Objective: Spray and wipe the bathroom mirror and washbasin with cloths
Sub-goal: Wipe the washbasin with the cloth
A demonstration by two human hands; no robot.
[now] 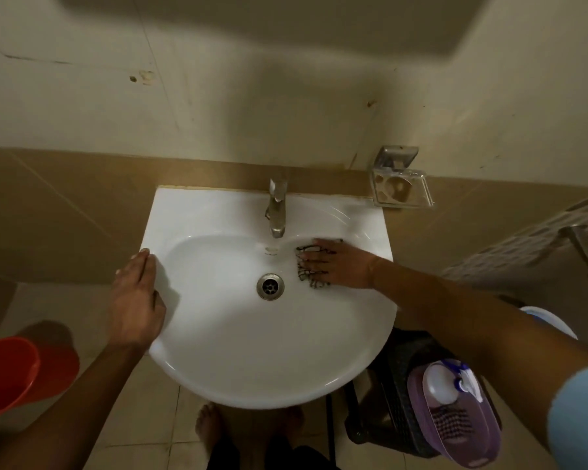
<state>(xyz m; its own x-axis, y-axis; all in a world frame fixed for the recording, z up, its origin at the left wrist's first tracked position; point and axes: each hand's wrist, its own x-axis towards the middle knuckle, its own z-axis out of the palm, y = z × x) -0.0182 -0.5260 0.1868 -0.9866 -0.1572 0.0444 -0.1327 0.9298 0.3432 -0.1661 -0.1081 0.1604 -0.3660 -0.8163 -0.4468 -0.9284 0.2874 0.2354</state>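
Washbasin point(238, 334) rim under left hand point(136, 300)

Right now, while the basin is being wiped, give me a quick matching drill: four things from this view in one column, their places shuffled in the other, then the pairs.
Things:
1. left hand
2. cloth
3. soap dish
4. red bucket

Places:
A. on the wall, right of the tap
B. on the floor, left of the washbasin
C. resting on the washbasin's left rim
D. inside the bowl, under the right hand, right of the drain

Pairs: 1-C, 2-D, 3-A, 4-B
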